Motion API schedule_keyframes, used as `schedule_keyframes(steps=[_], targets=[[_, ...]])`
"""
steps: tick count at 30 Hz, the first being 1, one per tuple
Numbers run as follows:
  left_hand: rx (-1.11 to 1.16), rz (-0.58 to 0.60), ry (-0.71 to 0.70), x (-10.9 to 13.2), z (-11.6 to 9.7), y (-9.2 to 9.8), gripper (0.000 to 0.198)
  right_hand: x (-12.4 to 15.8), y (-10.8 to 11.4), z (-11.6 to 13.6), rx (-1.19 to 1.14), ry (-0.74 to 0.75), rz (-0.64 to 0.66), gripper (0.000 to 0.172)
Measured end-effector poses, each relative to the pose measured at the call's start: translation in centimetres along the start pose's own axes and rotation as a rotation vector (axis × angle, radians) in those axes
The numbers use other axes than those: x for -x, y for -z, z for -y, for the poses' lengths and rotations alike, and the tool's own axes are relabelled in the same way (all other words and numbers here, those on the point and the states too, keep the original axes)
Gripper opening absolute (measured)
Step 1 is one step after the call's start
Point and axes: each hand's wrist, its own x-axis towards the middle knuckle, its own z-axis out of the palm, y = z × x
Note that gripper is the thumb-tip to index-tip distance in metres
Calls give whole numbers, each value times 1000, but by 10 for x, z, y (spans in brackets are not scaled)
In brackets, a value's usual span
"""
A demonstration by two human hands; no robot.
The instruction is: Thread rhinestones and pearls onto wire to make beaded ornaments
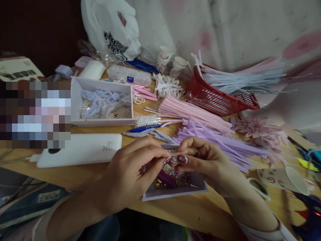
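Both hands meet over a small white box point(175, 194) of mixed beads, some deep red, some gold, with a purple piece lying among them. My left hand point(134, 170) is closed in a pinch, thumb and fingertips together at a small cluster of pearly beads point(173, 159). From the other side my right hand point(210, 164) pinches the same cluster between thumb and fingers; a ring is on one finger. The fingertips partly hide the cluster, so any thread or wire in it cannot be made out.
Lilac pipe cleaners point(215, 144) and pink pipe cleaners point(193, 112) lie behind my hands. A red basket point(218, 100) holds pale blue ones. To the left are a white power bank point(85, 150) and a bead box point(100, 121). A paper cup point(278, 179) lies at right, near tape point(259, 188).
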Motion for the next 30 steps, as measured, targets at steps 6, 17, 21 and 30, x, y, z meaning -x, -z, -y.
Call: schedule_keyframes(steps=[6, 17, 21, 30], targets=[[5, -8, 9, 1, 1, -1, 18, 2, -2, 2, -76, -3, 2, 14], [31, -6, 24, 0, 4, -1, 19, 4, -2, -1, -50, -66, 62, 21], [36, 1, 35, 1, 4, -1, 18, 4, -4, -5, -111, -91, 106, 21], [114, 50, 253, 2, 1, -1, 12, 5, -4, -7, 222, -62, 121, 22]])
